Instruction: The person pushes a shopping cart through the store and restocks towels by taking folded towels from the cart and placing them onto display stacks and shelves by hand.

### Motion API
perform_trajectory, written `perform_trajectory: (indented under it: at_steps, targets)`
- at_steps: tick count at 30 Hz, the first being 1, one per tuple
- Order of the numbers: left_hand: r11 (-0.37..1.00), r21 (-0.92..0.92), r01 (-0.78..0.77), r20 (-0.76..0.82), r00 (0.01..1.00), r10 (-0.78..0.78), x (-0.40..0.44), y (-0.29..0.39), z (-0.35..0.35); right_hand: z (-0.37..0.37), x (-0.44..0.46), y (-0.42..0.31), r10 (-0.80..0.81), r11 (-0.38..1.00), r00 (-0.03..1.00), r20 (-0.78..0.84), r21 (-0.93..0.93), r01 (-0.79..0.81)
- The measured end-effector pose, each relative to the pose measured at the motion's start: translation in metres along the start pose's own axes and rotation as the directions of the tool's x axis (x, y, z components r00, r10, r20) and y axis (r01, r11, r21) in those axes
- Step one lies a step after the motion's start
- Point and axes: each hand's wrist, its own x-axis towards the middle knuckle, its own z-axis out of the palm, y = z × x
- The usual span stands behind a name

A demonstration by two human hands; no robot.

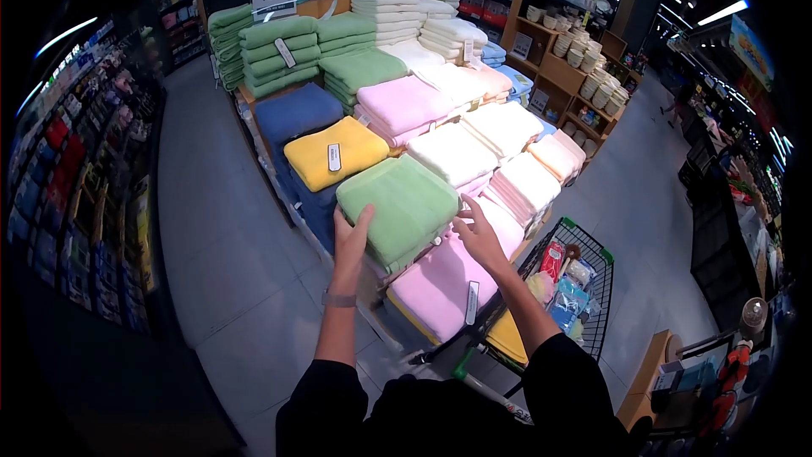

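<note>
A folded green towel (397, 207) lies near the front of the towel display. My left hand (351, 235) grips its left edge, thumb on top and the other fingers mostly hidden along the side. At the right edge of the towel is my right hand (476, 227), its fingers apart and their tips at or very near the fabric; contact is hard to tell. Just behind sits a yellow towel (326, 155) with a paper label. In front and to the right, a pink towel (436, 292) carries a label too.
Stacks of green towels (279, 51) and white towels (452, 156) cover the display behind. A shopping cart (602, 288) holding several packaged goods stands close on the right. Shelves (80, 195) line the left side, with grey floor (220, 228) between.
</note>
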Motion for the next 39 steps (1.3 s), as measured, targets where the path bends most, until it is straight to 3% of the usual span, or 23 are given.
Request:
perform_trajectory:
  at_steps: [2,6,7,8,10,11,14,17,20,23,24,25,27,29,30,31,33,34,36,39]
  targets:
    - [0.998,0.051,-0.041,-0.055,0.998,0.043,-0.003,-0.004,0.0,0.009,0.0,-0.003,-0.021,1.0,1.0,0.009,-0.004,0.021]
    - [0.963,0.218,-0.159,-0.153,0.969,0.195,-0.012,-0.011,0.002,0.027,0.009,0.0,-0.118,0.99,0.986,-0.121,-0.096,0.107]
    - [0.974,0.164,-0.154,-0.163,0.97,0.181,-0.018,-0.008,0.004,0.027,0.01,0.001,-0.116,0.991,0.986,-0.123,-0.078,0.107]
    - [0.901,0.383,-0.202,-0.161,0.946,0.28,-0.025,-0.005,0.004,0.027,0.01,0.003,-0.113,0.991,0.986,-0.12,-0.088,0.103]
    - [0.616,0.744,-0.259,-0.081,0.88,0.468,-0.041,0.027,0.013,0.024,0.013,0.007,-0.111,0.989,0.987,-0.118,-0.112,0.098]
    - [0.504,0.79,-0.349,0.012,0.831,0.556,-0.046,0.038,0.02,0.024,0.013,0.007,-0.112,0.991,0.988,-0.108,-0.088,0.102]
    - [0.071,0.821,-0.566,0.48,0.752,0.451,-0.053,0.064,0.043,0.021,0.004,0.009,-0.092,0.995,0.988,-0.127,-0.037,0.088]
    - [-0.069,0.767,-0.638,0.62,0.708,0.339,-0.037,0.028,0.042,0.018,-0.024,0.004,-0.088,0.993,0.99,-0.113,0.069,0.096]
    - [-0.055,0.792,-0.609,0.587,0.732,0.345,-0.046,0.032,0.051,-0.005,-0.08,0.002,-0.119,0.982,0.984,-0.136,0.132,0.137]
    - [-0.005,0.701,-0.713,0.652,0.638,0.41,-0.094,0.045,0.072,-0.049,-0.144,0.028,-0.059,0.994,0.97,-0.234,0.078,0.079]
    - [0.071,0.627,-0.776,0.703,0.603,0.377,-0.117,0.047,0.078,-0.069,-0.163,0.046,-0.018,1.0,0.957,-0.291,0.017,0.024]
    - [0.148,0.546,-0.825,0.751,0.56,0.351,-0.142,0.046,0.083,-0.084,-0.181,0.077,0.084,0.993,0.929,-0.362,0.11,-0.047]
    - [0.493,0.298,-0.818,0.842,0.468,0.268,-0.195,0.025,0.088,-0.118,-0.215,0.172,0.269,0.956,0.835,-0.48,0.238,-0.171]
    - [0.656,0.153,-0.739,0.93,0.332,0.157,-0.244,0.001,0.101,-0.148,-0.254,0.271,0.603,0.795,0.603,-0.522,0.456,-0.4]
    - [0.717,0.113,-0.688,0.954,0.276,0.115,-0.262,-0.015,0.106,-0.158,-0.276,0.324,0.677,0.734,0.556,-0.483,0.388,-0.557]
    - [0.733,0.152,-0.663,0.953,0.294,0.068,-0.277,-0.033,0.109,-0.162,-0.297,0.372,0.743,0.65,0.496,-0.449,0.306,-0.696]
    - [0.754,0.235,-0.613,0.944,0.328,-0.028,-0.298,-0.069,0.112,-0.137,-0.331,0.461,0.768,0.555,0.418,-0.485,0.18,-0.812]
    - [0.74,0.264,-0.619,0.945,0.319,-0.071,-0.303,-0.079,0.113,-0.134,-0.335,0.459,0.784,0.517,0.454,-0.423,0.04,-0.855]
    - [0.701,0.334,-0.63,0.935,0.315,-0.162,-0.31,-0.097,0.112,-0.114,-0.331,0.474,0.868,0.425,0.351,-0.352,0.162,-0.89]
    - [0.664,0.428,-0.612,0.904,0.296,-0.31,-0.319,-0.114,0.108,-0.117,-0.314,0.425,0.784,0.619,0.528,-0.326,0.342,-0.707]
